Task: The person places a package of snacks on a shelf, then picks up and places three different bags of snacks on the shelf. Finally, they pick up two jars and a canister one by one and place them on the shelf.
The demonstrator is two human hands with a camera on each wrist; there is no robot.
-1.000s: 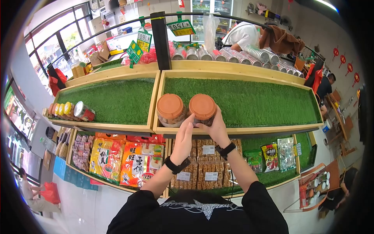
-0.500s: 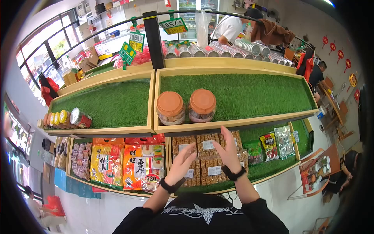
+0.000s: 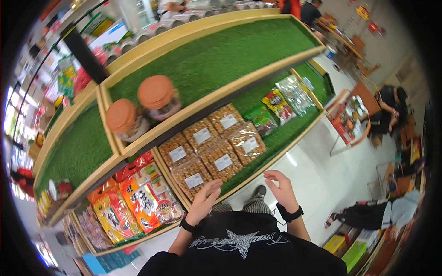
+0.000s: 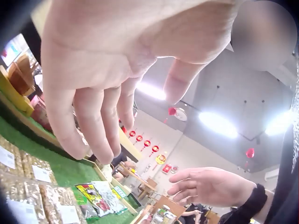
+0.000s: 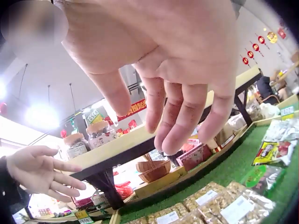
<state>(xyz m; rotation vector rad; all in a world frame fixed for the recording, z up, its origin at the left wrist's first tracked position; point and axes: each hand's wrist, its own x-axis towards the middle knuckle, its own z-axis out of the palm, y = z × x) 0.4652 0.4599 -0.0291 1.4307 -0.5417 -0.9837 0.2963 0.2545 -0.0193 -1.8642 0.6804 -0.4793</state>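
My left hand (image 3: 205, 201) hovers in front of the lower shelf's near edge, fingers loosely bent and holding nothing. To its right my right hand (image 3: 282, 189) is held over the floor, also without anything in it, its fingers relaxed in the right wrist view. Two clear jars with orange lids, a left jar (image 3: 123, 120) and a right jar (image 3: 159, 97), stand side by side on the upper green shelf (image 3: 216, 55), well away from both hands. Nearest the left hand are clear packs of brown snack pieces (image 3: 192, 178) with white labels on the lower shelf.
Large orange and yellow snack bags (image 3: 146, 197) lie left of a wooden divider. Small green and black bags (image 3: 277, 106) lie at the lower shelf's right. A chair (image 3: 350, 115) with jars on it stands to the right, with a person (image 3: 389, 214) walking nearby.
Both hands have left the right orange-lidded jar, which stays on the upper shelf, and drawn back toward the body. The head view has swung right and tilted, with the shelves now slanting.
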